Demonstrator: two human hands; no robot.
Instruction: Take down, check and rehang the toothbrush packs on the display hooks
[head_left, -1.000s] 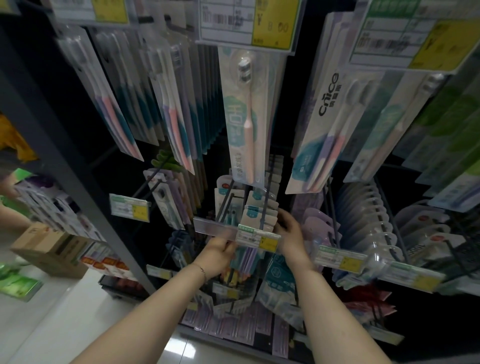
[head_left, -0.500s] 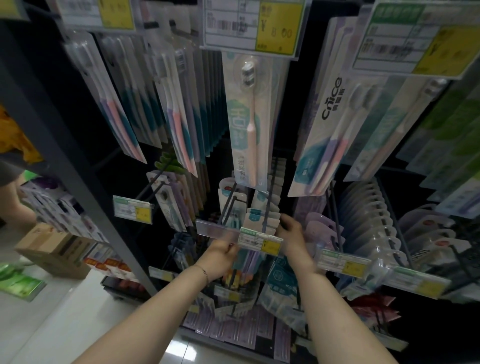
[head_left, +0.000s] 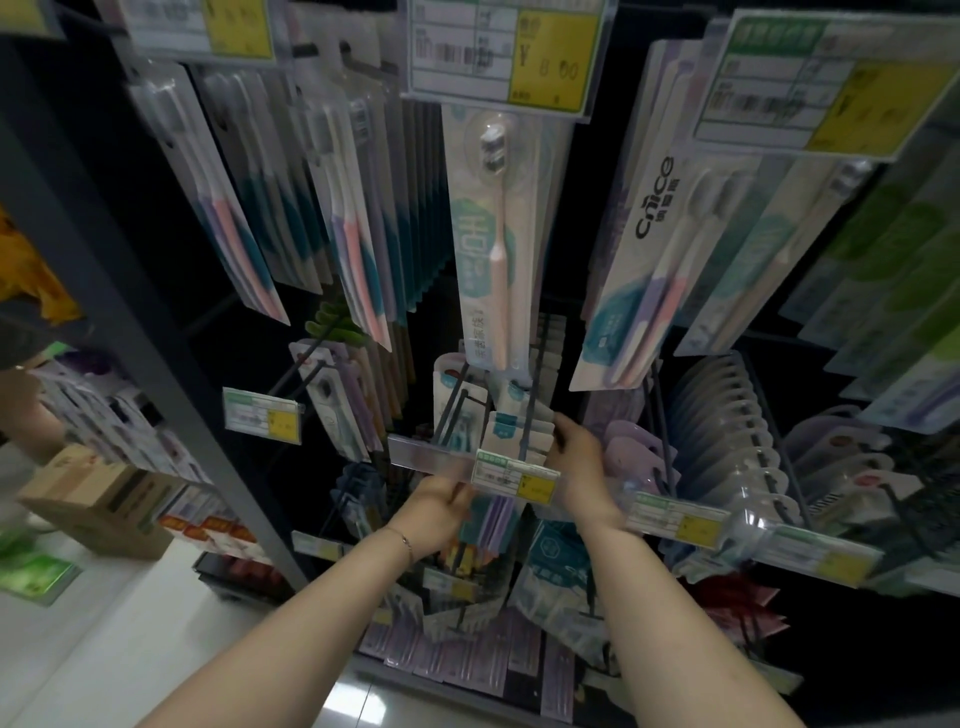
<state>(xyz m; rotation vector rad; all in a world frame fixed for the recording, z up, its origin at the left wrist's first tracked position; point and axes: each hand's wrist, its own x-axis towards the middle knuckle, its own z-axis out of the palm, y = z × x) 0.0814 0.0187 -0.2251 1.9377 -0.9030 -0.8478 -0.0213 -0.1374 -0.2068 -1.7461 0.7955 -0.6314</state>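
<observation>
A row of white and teal toothbrush packs (head_left: 511, 434) hangs on a dark display hook (head_left: 527, 421) at mid height, behind a green and yellow price tag (head_left: 514, 477). My right hand (head_left: 579, 457) reaches over the tag and its fingers curl round the right edge of the front packs. My left hand (head_left: 441, 512) is below the tag and grips the lower ends of the same packs, where purple handles (head_left: 493, 519) show. Its fingertips are hidden behind the tag and a clear label strip (head_left: 426, 454).
Tall toothbrush packs (head_left: 496, 249) hang from upper hooks just above my hands, under large price labels (head_left: 504, 52). More hooks with pale packs (head_left: 727, 431) stand to the right, lower racks (head_left: 467, 649) beneath. A grey shelf upright (head_left: 156, 374) and cardboard boxes (head_left: 98, 504) are on the left.
Both hands stay on the packs at the tagged hook. The view has tilted slightly, and my right hand has edged a little further over the front packs.
</observation>
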